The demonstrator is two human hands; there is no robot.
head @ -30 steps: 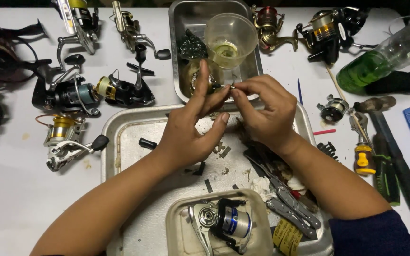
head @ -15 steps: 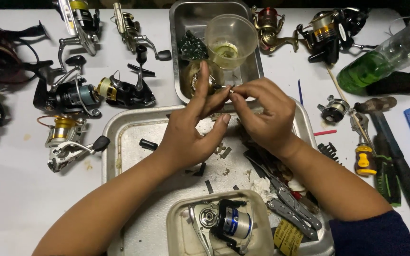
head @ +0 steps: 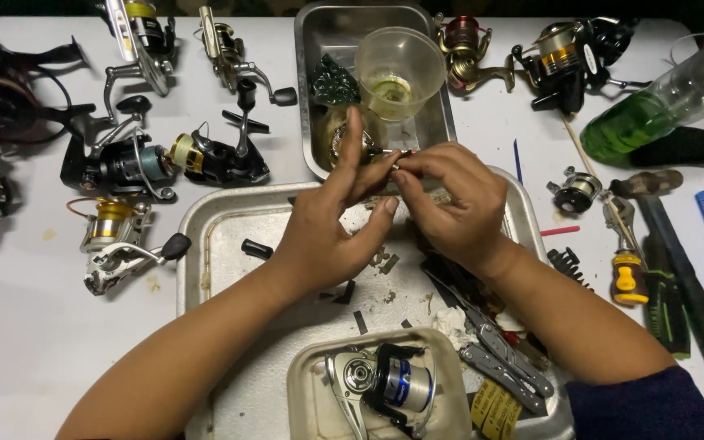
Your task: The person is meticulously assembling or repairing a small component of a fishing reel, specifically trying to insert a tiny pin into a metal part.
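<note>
My left hand and right hand meet just above the middle of the frame, and between their fingertips I pinch a small thin metal part; my left index finger sticks straight up while the thumb and other fingers close on the part's left end, and my right thumb and forefinger nip its right end. The part lies roughly level, its long axis running left to right across the frame, though it is too small for me to tell which end is which. It hangs over the far rim of the big metal tray and just below the clear plastic cup, which stands in the smaller steel pan at the upper middle. Compared with a second ago my hands have hardly shifted; the pinch is the same. At the bottom of the frame a silver-and-blue fishing reel sits in a cream tub, grey pliers just to its right.
</note>
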